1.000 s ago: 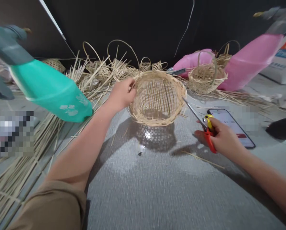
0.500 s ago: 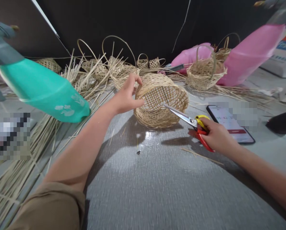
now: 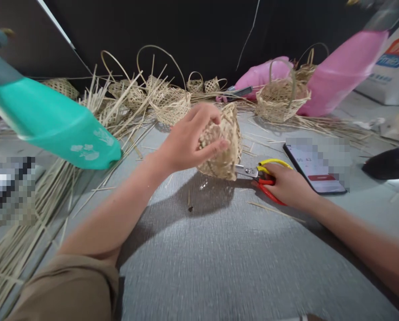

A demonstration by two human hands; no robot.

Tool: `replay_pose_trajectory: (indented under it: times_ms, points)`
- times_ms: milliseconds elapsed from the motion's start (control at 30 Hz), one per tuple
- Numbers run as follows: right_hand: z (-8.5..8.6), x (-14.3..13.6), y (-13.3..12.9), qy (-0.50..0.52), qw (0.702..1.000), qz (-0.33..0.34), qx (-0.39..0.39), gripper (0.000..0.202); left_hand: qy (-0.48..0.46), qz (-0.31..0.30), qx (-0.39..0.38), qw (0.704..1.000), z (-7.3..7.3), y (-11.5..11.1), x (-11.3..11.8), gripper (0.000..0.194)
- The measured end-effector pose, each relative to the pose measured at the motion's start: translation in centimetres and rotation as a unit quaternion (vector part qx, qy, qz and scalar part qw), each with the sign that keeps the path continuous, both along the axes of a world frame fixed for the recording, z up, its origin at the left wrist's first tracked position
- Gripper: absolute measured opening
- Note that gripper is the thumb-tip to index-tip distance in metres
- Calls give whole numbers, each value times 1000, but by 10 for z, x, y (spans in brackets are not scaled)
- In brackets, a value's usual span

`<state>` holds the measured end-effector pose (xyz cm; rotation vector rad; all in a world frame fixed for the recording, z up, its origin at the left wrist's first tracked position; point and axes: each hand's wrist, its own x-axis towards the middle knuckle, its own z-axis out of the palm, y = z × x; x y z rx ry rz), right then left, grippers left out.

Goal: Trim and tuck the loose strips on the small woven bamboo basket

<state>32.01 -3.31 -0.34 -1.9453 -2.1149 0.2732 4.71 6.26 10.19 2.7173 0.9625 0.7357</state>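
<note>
Dark wall point(image 3: 199, 35) rises behind a grey table point(image 3: 199, 267), and the woven basket point(image 3: 235, 151) serves as the landmark, tipped on its side near the middle. Well to its left, a green spray bottle point(image 3: 62, 125) leans over a heap of pale strips point(image 3: 26, 245). Behind and left of the basket sit small woven baskets point(image 3: 169, 107), some with hoop handles. The left hand point(image 3: 196, 138) lies against the basket's left side, thumb and fingers parted. At the basket's right edge, the scissors point(image 3: 249, 170) have their blade tips hidden by the weave; the right hand point(image 3: 284, 183) is closed round their yellow and red handles. A phone point(image 3: 315, 169) lies right of the basket. Beyond, behind and to the right, are a handled basket point(image 3: 279, 106) and a pink spray bottle point(image 3: 346, 76)
</note>
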Motion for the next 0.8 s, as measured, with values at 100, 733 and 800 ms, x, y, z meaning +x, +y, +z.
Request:
replay_pose_trajectory:
  times_ms: [100,733,800]
  points:
    - [-1,0,-1,-19,1000,14,-1,27,-9,4,4,1000,0,-2,2,61]
    - [-1,2,-4,-38,998,43,2,32,100,-35,-10,994,27,-2,-25,87]
    - [1,1,-6,-44,998,44,2,44,127,-44,1,991,28,-1,-31,93]
